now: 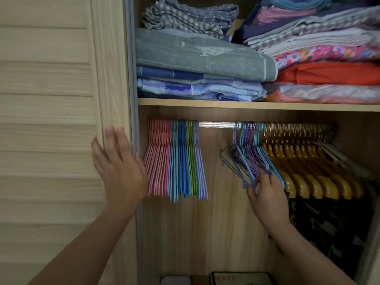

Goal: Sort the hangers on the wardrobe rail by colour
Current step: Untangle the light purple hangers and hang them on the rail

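Hangers part-sorted on the wardrobe rail (216, 124), with bare rail showing between two groups.

The left hand (117, 163) lies flat, fingers straight, on the door edge (112, 79), just beside the pink hangers (157, 161) at the rail's left end. The right hand (267, 192) pinches the lower ends of the mixed purple and blue hangers (249, 153), which touch the yellow hangers (304, 161) filling the right side.

I see my two hands, left hand (117, 167) and right hand (267, 194), with both forearms bare to the frame edge: no sleeves, rings, watch or gloves.
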Demonstrator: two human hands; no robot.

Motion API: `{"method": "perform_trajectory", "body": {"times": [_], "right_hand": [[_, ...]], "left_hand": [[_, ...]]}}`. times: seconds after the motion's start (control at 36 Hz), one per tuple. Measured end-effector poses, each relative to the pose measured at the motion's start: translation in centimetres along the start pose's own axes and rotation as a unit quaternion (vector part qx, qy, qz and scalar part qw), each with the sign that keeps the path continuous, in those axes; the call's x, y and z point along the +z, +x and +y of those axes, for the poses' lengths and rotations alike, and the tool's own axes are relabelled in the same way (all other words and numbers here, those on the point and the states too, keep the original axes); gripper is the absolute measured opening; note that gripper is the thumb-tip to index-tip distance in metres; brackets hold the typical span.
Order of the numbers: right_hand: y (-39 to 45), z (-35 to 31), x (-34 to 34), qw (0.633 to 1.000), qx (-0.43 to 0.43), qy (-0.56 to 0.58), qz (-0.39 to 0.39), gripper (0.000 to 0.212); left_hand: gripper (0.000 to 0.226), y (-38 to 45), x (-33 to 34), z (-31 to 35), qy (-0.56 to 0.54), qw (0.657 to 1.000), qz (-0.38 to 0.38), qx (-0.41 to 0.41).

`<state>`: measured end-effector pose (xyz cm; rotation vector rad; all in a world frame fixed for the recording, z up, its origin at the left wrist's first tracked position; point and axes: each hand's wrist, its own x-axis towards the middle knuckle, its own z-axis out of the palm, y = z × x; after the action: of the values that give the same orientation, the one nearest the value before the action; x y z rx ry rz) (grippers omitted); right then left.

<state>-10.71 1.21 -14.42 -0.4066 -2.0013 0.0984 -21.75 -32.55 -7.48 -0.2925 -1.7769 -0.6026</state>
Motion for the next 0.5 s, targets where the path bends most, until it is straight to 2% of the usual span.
{"method": "perform_trajectory", "body": {"times": [0.11, 0.19, 0.31, 0.5], "right_hand": [[1.1, 0.5, 0.9, 0.998, -0.001, -0.051, -0.026, 0.031], [1.6, 0.2, 1.0, 0.996, 0.011, -0.074, -0.042, 0.025], [1.9, 0.1, 1.0, 0.995, 0.010, -0.080, -0.052, 0.014], [2.9, -1.0, 0.4, 0.999, -0.001, -0.042, -0.027, 0.023]], "left_hand": [[0.073, 0.0, -0.1, 0.0, 0.002, 1.000, 0.000, 0.003], [0.073, -0.1, 0.0, -0.1, 0.005, 1.000, -0.003, 0.004], [0.072, -0.1, 0.0, -0.4, 0.009, 1.000, -0.004, 0.006], [0.074, -0.2, -0.1, -0.3, 0.002, 1.000, -0.005, 0.001]]}}
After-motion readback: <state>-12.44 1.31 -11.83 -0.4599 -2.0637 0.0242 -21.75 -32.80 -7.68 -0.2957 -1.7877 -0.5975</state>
